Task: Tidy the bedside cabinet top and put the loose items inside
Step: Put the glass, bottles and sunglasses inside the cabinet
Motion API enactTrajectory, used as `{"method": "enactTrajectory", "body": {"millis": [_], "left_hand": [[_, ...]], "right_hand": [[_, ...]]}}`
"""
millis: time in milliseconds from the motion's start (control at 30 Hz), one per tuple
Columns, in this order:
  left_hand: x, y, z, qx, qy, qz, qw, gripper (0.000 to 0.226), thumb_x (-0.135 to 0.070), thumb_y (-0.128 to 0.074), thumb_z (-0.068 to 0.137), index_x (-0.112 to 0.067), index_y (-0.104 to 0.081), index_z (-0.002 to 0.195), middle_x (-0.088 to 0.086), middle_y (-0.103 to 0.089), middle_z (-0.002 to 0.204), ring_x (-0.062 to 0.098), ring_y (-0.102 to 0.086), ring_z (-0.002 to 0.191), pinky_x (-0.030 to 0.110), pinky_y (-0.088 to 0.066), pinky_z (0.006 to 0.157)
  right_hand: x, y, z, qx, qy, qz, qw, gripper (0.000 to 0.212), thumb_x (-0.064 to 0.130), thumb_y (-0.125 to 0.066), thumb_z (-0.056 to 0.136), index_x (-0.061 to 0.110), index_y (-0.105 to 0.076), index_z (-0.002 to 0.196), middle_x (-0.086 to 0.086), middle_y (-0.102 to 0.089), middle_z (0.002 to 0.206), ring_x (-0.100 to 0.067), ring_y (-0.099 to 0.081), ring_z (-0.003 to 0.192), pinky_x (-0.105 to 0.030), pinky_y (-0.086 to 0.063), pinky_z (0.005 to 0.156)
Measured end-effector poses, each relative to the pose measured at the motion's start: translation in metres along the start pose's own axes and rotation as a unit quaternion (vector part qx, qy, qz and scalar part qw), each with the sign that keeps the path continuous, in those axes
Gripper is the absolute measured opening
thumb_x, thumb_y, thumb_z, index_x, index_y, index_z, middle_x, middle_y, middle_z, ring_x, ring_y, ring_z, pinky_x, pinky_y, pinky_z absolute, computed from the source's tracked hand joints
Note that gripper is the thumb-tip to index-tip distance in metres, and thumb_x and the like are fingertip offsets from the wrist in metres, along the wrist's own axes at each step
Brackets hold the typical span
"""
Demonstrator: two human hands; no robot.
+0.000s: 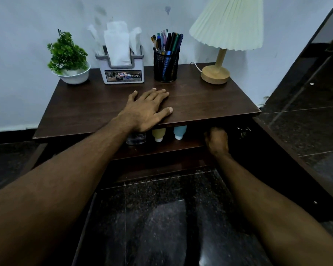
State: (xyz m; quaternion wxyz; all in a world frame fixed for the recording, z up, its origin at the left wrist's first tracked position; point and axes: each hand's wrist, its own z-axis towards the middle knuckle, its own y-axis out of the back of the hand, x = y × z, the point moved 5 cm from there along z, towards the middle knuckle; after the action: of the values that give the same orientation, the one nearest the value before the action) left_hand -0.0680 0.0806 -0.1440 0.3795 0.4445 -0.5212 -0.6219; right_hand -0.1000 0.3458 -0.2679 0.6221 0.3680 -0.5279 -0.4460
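Wooden cabinet top (pixel 200 100) bears the spread left hand (pixel 148 110); right hand (pixel 217 140) (shadowed inside), grip unclear.

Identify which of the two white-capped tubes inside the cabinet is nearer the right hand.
The blue tube: it sits to the right of the yellow tube, on the side where the right hand reaches in.

Rests the left hand (pixel 148 110) flat, palm down, fingers straight and slightly spread, on the cabinet top (pixel 209 100) near its front edge. Holds the right hand (pixel 217 140) below that top, toward its right side, knuckles up, fingers curled in shadow; grip unclear.
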Motion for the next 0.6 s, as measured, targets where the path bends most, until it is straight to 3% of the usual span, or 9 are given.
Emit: {"method": "enactTrajectory", "body": {"millis": [300, 600], "left_hand": [[0.0007, -0.0005, 0.0008, 0.0, 0.002, -0.001, 1.0, 0.069, -0.068, -0.021, 0.104, -0.034, -0.017, 0.163, -0.012, -0.014, 0.173, 0.01, -0.006, 0.159, 0.062, -0.004, 0.125], [0.0, -0.0001, 0.0001, -0.004, 0.001, 0.0, 1.0, 0.068, -0.067, -0.021, 0.104, -0.033, -0.018, 0.163, -0.012, -0.014, 0.173, 0.01, -0.007, 0.159, 0.062, -0.004, 0.125]], "right_hand": [[0.0012, -0.0007, 0.0055, 0.062, -0.025, -0.02, 0.998, 0.028, 0.012, -0.057, 0.101, -0.013, -0.067, 0.111, -0.034, -0.066, 0.117, -0.047, -0.064, 0.108, -0.043, -0.049, 0.088], [0.0042, 0.0005, 0.0051, 0.074, -0.026, -0.024, 0.997, 0.028, 0.009, -0.056, 0.1, -0.012, -0.066, 0.116, -0.033, -0.065, 0.122, -0.046, -0.062, 0.114, -0.043, -0.048, 0.092]]}}
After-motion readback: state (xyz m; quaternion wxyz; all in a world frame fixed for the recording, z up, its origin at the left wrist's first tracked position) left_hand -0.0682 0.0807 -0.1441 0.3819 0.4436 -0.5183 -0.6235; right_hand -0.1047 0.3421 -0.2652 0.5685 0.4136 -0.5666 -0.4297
